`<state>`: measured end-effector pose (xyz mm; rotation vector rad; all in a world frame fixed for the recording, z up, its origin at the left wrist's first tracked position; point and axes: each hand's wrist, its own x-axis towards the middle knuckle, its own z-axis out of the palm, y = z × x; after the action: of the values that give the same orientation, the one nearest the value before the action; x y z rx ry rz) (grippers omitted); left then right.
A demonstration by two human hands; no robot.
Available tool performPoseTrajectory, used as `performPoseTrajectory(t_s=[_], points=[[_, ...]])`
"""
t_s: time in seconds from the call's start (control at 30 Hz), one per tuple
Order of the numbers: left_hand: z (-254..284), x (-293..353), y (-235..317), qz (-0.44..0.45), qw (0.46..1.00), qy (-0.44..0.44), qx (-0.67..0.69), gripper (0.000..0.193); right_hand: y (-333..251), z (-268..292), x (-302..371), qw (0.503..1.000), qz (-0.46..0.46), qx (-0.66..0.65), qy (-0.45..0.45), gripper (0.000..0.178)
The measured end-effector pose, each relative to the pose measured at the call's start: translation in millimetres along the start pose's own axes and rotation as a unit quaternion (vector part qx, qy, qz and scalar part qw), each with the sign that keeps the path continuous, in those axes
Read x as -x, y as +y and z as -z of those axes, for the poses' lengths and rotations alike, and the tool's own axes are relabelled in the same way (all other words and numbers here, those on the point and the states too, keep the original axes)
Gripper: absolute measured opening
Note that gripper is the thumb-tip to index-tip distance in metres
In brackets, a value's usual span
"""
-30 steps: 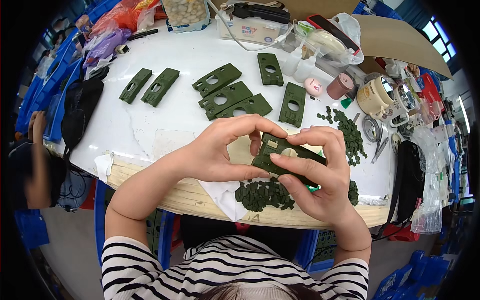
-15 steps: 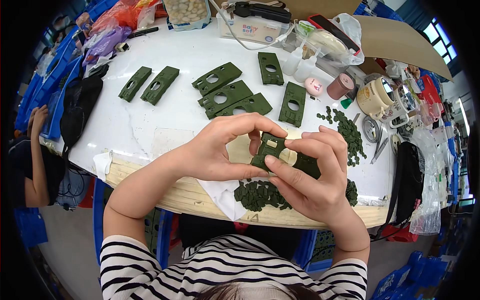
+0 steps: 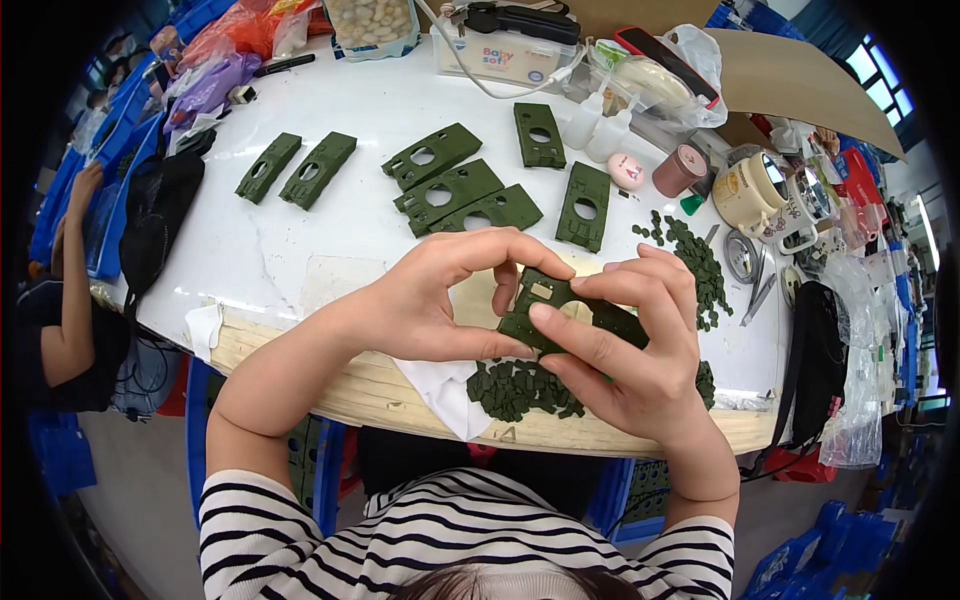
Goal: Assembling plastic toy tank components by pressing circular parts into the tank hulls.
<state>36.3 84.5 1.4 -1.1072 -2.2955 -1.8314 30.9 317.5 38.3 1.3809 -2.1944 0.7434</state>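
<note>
- Green hull, this one [image 3: 557, 298], sits tilted in both hands above the table's [image 3: 230, 250] near side; take it as our clock centre!
- Left hand [image 3: 430, 300] on the nine o'clock end: thumb at the lower edge, index finger at the upper, spread just the hull's width, a firm-looking pinch.
- Right hand [image 3: 640, 360] comes in from four o'clock, thumb laid across the top beside the round opening, index fingertip on the upper edge; that gap is narrow, with the hull between.
- Down at seven, a heap of small green pieces [image 3: 515, 390]; beside it, towards eight, a white cloth [image 3: 440, 395].
- Out between two and three, a second heap [image 3: 700, 270].
- Up the table we go: two hulls [image 3: 305, 180] at ten, three side by side [image 3: 455, 190] near eleven, two more [image 3: 590, 185] around twelve.
- Writing watch: pink round case [image 3: 627, 172] at one, small mark on top; cream mug [image 3: 745, 200] at two, printed side; far off, nearly twelve, a pale box [image 3: 480, 65] with pink and blue lettering.
</note>
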Motion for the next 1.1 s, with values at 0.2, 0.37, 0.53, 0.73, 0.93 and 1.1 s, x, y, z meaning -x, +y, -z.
performPoseTrajectory(t_s=[0.2,0.37,0.53,0.73,0.93,1.1], points=[[2,-1,-3,-0.024,0.999,-0.025,0.003,0.058,5,0,1,0.997,-0.033,-0.061,0.015,0.031],[-1,0,-5,-0.024,0.999,-0.042,0.001,0.057,2,-8,4,0.982,-0.111,-0.151,0.006,0.029],[-3,0,-5,-0.018,0.999,-0.047,0.009,0.057,3,-11,6,0.979,-0.127,-0.161,0.005,0.028],[-4,0,-4,-0.015,0.999,-0.05,0.009,0.056,3,-11,6,0.978,-0.128,-0.168,0.0,0.029],[-4,0,-1,-0.005,0.998,-0.068,0.003,0.058,2,-11,7,0.977,-0.13,-0.167,-0.008,0.03],[-3,1,-2,-0.01,0.998,-0.067,0.003,0.059,-1,-11,5,0.976,-0.14,-0.166,-0.015,0.031]])
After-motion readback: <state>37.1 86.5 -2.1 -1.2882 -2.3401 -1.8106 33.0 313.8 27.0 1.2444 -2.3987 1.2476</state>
